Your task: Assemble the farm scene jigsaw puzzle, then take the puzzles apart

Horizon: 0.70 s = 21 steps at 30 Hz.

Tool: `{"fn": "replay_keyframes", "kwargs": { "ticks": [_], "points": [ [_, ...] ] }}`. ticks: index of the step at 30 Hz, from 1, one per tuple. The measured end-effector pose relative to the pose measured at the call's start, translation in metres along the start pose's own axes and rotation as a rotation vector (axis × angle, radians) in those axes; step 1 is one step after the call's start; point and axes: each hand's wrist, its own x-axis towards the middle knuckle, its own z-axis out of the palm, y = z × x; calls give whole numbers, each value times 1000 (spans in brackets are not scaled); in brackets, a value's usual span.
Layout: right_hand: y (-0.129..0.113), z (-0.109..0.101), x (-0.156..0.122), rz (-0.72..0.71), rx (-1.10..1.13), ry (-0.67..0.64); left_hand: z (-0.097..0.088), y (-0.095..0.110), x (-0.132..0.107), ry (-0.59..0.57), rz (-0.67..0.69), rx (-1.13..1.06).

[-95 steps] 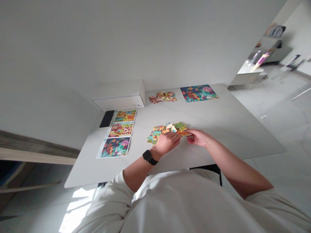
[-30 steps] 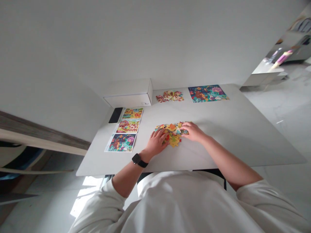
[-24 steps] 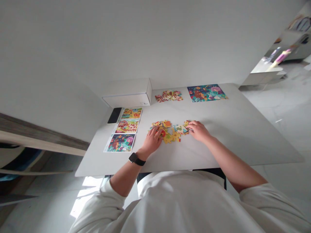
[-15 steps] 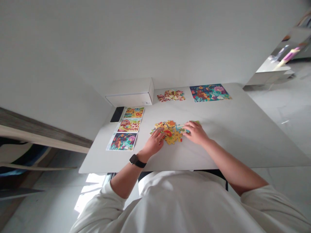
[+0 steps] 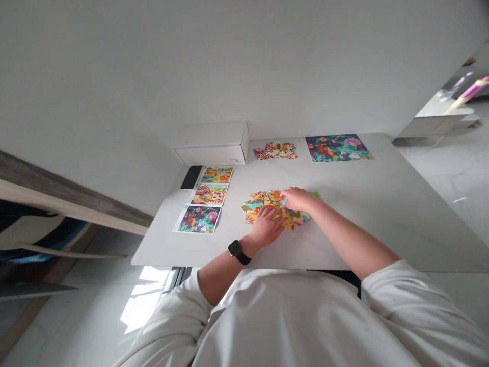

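Observation:
A loose heap of yellow, orange and teal puzzle pieces (image 5: 256, 203) lies in the middle of the white table (image 5: 367, 204). My left hand (image 5: 267, 226), with a black watch on its wrist, rests on the near side of the heap, fingers curled down onto the pieces. My right hand (image 5: 298, 199) lies across the far right part of the heap, its fingers bent onto the pieces. Whether either hand grips a piece is hidden by the fingers.
A finished blue puzzle (image 5: 336, 147) and a small heap of reddish pieces (image 5: 276, 150) lie at the far side. A white box (image 5: 214, 142) stands at the far left. Three picture cards (image 5: 206, 199) and a black phone (image 5: 191, 176) lie along the left edge.
Both hands have kept shuffling the middle heap: the left hand came in from the heap's left side to its near side, and the right hand slid left over the pieces.

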Motion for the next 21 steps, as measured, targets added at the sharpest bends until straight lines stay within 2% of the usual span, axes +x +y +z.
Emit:
{"fn": "replay_keyframes", "kwargs": {
  "ticks": [4, 7, 13, 18, 21],
  "points": [
    [18, -11, -3, -43, 109, -72, 1, 4, 2, -31, -15, -9],
    [32, -18, -10, -77, 313, -110, -2, 7, 4, -25, -70, -51],
    [48, -24, -20, -41, 753, -63, -2, 10, 28, 101, -254, -194],
    [51, -22, -19, -73, 807, 68, -2, 9, 41, 136, -303, -334],
    [50, -26, -21, -127, 850, 88, -9, 7, 39, 156, -296, -435]
  ]
}}
